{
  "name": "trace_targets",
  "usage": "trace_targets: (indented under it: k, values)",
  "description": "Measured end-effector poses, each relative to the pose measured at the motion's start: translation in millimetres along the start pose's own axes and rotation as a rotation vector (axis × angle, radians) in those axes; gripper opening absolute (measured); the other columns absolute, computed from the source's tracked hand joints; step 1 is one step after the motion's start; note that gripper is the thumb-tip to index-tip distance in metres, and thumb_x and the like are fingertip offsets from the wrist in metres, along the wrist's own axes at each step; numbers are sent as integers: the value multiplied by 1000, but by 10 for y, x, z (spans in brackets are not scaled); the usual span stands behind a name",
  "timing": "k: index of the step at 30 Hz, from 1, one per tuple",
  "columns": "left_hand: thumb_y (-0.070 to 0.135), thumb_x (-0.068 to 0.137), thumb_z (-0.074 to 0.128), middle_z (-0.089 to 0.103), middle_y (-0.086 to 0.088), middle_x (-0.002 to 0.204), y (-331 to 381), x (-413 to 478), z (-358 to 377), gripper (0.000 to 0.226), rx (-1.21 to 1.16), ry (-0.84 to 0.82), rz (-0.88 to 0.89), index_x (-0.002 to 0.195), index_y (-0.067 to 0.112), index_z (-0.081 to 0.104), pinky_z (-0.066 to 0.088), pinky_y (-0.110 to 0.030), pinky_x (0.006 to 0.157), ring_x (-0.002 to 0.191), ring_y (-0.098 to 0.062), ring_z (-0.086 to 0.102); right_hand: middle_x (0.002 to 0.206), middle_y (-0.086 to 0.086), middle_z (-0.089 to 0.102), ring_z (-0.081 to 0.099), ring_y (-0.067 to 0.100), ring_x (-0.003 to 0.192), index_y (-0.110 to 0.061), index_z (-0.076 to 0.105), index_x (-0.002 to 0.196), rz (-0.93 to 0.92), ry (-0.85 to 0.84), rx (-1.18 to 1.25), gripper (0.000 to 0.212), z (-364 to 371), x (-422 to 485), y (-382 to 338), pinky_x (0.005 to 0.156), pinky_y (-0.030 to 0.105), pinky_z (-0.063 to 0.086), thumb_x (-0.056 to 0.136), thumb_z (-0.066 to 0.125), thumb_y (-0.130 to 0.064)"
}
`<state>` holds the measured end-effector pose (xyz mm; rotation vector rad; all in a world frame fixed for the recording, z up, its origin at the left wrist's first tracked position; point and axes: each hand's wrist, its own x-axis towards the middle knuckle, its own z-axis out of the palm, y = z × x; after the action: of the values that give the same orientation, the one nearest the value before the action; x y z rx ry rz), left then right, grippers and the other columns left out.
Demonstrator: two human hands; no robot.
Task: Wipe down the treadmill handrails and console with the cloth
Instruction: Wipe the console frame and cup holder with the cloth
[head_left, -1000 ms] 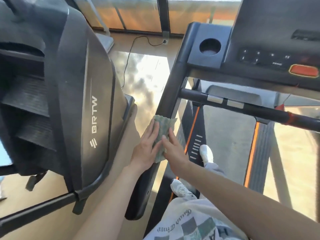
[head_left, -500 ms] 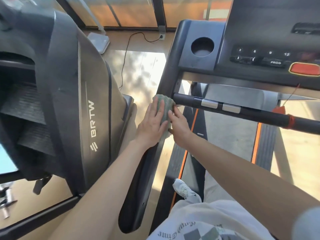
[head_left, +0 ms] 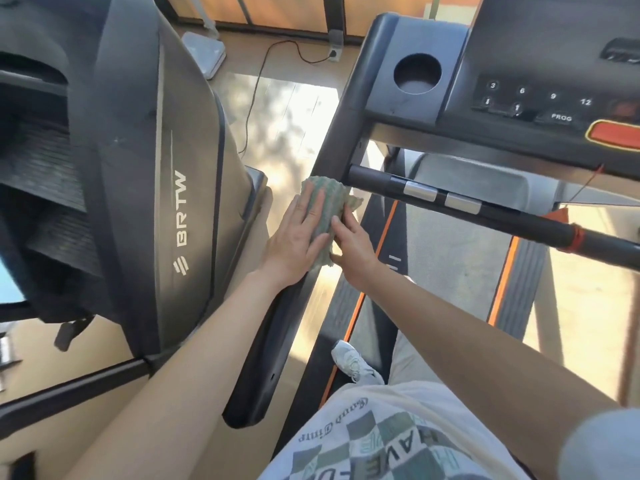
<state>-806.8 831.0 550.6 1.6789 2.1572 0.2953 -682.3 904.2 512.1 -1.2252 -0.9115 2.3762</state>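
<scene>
At the far end of the long black left handrail, just where the black crossbar with silver sensor plates is joining it, the green-and-white ribbed cloth is lying draped over the rail. It is sitting farther up than a second ago, when it was nearer the rail's middle. The left grip is released, pressing straight fingers flat on the cloth; the right grip is grasping the cloth's right edge. This rail is looking nearly covered, so the crossbar and the dark button console are probably coming next
</scene>
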Motion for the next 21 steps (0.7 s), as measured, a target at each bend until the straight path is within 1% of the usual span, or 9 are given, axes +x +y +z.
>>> trace_targets:
  k: [3, 6, 11, 14, 17, 19, 21]
  values:
    - [38, 108, 41, -19, 13, 169, -23, -281, 38, 74, 2, 2, -21, 164, 27, -5, 44, -50, 113, 158, -20, -2, 148, -11, 52, 53, 16, 134, -50, 30, 153, 19, -35, 3, 57, 39, -143, 185, 102, 56, 51, 104, 55, -39]
    - [37, 107, 42, -19, 14, 169, -39, -582, 60, 74, -26, -4, -42, 164, 27, -5, 47, -47, 110, 158, -18, -1, 148, -11, 52, 54, 17, 133, -51, 29, 153, 47, -60, -7, 58, 94, -305, 396, 99, 57, 53, 102, 56, -41]
    - [36, 107, 43, -20, 12, 169, -84, -1085, 135, 75, -1, -10, -64, 163, 29, -6, 47, -48, 109, 158, -17, 1, 144, -13, 56, 57, 13, 128, -51, 26, 154, 88, -93, -34, 61, 242, -633, 703, 97, 50, 56, 103, 56, -41]
    - [39, 107, 41, -19, 11, 169, -123, -1401, 200, 74, 23, -1, -67, 163, 31, -8, 45, -49, 111, 158, -18, 1, 143, -11, 57, 58, 13, 129, -45, 29, 154, 109, -126, -48, 57, 297, -816, 905, 97, 48, 56, 103, 55, -41]
    - [40, 107, 41, -17, 10, 170, -138, -1718, 251, 74, 18, 12, -82, 161, 34, -9, 44, -44, 108, 158, -18, 2, 144, -9, 57, 59, 10, 126, -40, 31, 155, 145, -151, -61, 57, 334, -990, 1128, 94, 46, 58, 103, 55, -40]
    - [39, 107, 42, -16, 10, 170, -161, -1913, 293, 74, 7, 18, -99, 162, 32, -7, 48, -39, 102, 158, -18, 8, 144, -8, 57, 59, 11, 126, -38, 32, 154, 156, -158, -61, 57, 375, -1096, 1259, 98, 50, 55, 103, 57, -38]
    - [39, 107, 43, -16, 10, 170, -198, -2090, 350, 74, 1, 35, -108, 163, 31, -4, 52, -37, 95, 157, -18, 12, 144, -6, 57, 57, 15, 129, -37, 34, 153, 170, -169, -61, 56, 414, -1189, 1370, 101, 56, 52, 103, 58, -37]
